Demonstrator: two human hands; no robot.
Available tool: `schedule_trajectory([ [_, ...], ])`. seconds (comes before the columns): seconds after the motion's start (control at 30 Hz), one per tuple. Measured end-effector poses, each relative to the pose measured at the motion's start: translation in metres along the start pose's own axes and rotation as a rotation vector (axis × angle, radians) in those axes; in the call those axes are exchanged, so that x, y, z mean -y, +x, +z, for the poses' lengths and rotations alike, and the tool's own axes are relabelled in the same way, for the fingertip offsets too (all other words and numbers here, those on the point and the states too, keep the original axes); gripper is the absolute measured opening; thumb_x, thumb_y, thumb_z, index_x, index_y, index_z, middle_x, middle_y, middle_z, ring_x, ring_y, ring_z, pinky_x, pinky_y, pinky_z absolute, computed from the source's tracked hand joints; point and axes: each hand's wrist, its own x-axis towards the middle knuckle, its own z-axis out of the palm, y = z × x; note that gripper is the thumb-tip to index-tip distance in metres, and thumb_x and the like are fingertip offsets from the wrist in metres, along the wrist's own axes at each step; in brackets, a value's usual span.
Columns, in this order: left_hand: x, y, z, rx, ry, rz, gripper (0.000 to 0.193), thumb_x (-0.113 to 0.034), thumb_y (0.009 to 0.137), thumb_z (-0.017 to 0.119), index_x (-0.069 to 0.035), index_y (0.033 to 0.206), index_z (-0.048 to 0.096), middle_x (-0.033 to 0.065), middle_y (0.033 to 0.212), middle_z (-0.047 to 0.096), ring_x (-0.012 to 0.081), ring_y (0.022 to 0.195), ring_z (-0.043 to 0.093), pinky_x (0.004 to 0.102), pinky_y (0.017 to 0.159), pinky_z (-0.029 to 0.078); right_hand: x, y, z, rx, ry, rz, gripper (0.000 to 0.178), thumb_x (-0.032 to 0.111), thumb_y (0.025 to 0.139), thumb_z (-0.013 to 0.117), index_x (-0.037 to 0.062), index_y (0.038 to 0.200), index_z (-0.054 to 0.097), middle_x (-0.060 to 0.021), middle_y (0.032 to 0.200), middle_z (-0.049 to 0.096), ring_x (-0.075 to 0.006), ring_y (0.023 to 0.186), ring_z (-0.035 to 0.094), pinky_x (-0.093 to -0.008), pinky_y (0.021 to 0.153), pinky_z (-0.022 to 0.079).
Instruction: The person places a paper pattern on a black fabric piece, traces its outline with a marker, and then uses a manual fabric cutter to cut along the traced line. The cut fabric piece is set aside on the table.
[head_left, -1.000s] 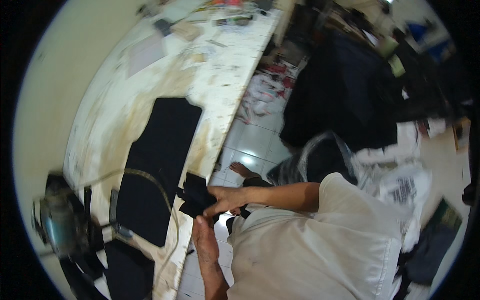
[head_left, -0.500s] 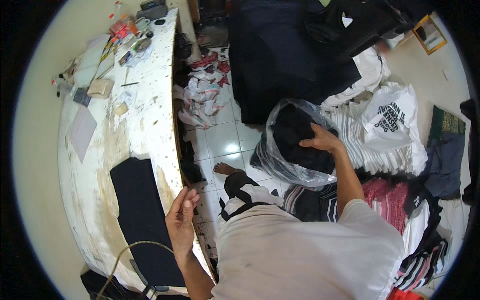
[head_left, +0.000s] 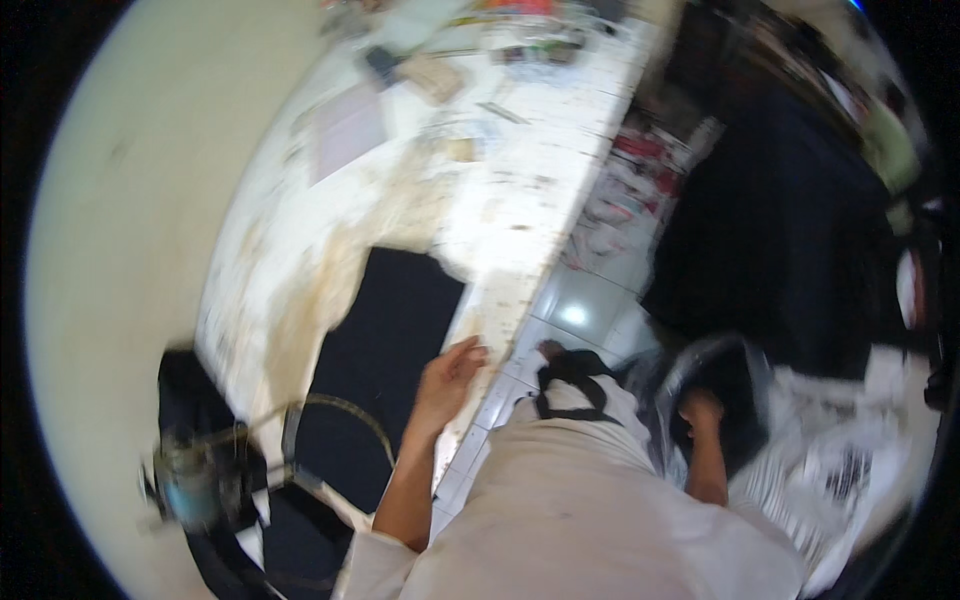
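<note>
My left hand [head_left: 448, 385] is over the front edge of the long white table [head_left: 490, 235], beside a piece of black cloth [head_left: 375, 330] laid flat on it. Its fingers are loosely bent and somewhat apart, and nothing shows in them. On my right, my right hand [head_left: 700, 410] reaches down into a clear plastic bag [head_left: 658, 400] filled with black cloth [head_left: 742, 395]. Motion blur and the bag's dark contents hide its fingertips, so whether it grips the cloth is unclear.
A motor-like machine [head_left: 195, 485] with a yellowish cable [head_left: 345, 402] stands at the table's near left. Paper [head_left: 345, 130] and small items lie farther back. Beyond the bag is a large dark cloth pile [head_left: 775, 230]; white garments [head_left: 850, 470] are at right. Scraps [head_left: 625, 195] litter the tiled floor [head_left: 585, 300].
The view has swung left, blurring the picture and bringing the machine into sight. My right hand stays at the bag, its fingers now lower in it. My left hand remains by the table edge.
</note>
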Motion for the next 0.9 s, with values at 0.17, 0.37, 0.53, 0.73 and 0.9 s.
schedule_trajectory([
  [0.17,0.046,-0.013,0.005,-0.201,-0.015,-0.112,0.044,-0.017,0.112,0.068,0.002,0.151,0.063,0.0169,0.137,0.077,0.0199,0.124,0.071,0.0337,0.107,0.056,0.179,-0.042,-0.117,-0.644,0.040,-0.963,0.014,0.014,0.098,0.066,0.0038,0.107,0.071,-0.0246,0.097,0.076,-0.0501,0.096,0.073,-0.0602,0.083,0.058],
  [0.37,0.083,-0.042,0.023,-0.751,0.422,-0.052,0.037,-0.019,0.107,0.071,-0.002,0.140,0.071,0.0242,0.125,0.077,0.0422,0.117,0.074,0.0466,0.104,0.058,0.430,-0.107,-0.142,-0.422,0.237,-1.532,0.015,0.016,0.095,0.074,0.0012,0.101,0.074,-0.0214,0.092,0.078,-0.0422,0.090,0.077,-0.0473,0.085,0.061],
  [0.53,0.100,0.023,0.017,-0.731,0.882,0.319,0.041,-0.015,0.102,0.071,-0.003,0.141,0.067,0.0164,0.137,0.067,0.0384,0.129,0.062,0.0497,0.109,0.052,0.496,-0.097,-0.125,-0.638,0.098,-1.315,0.015,0.016,0.093,0.072,0.0040,0.099,0.078,-0.0208,0.099,0.082,-0.0408,0.095,0.079,-0.0479,0.092,0.062],
  [0.73,0.104,0.089,-0.003,-0.547,1.246,0.335,0.048,-0.022,0.102,0.071,-0.001,0.144,0.063,0.0136,0.131,0.063,0.0326,0.117,0.062,0.0455,0.100,0.054,0.441,-0.084,-0.099,-0.531,0.179,-1.177,0.013,0.013,0.094,0.076,0.0044,0.104,0.079,-0.0188,0.102,0.081,-0.0342,0.097,0.079,-0.0437,0.093,0.062],
  [0.9,0.102,0.103,-0.004,-0.641,1.398,0.428,0.041,-0.022,0.098,0.070,0.002,0.132,0.069,0.0137,0.119,0.065,0.0291,0.106,0.064,0.0403,0.087,0.058,0.407,-0.087,-0.072,0.164,0.874,-0.962,0.016,0.009,0.099,0.074,0.0021,0.113,0.076,-0.0116,0.098,0.078,-0.0213,0.085,0.076,-0.0345,0.079,0.063],
])
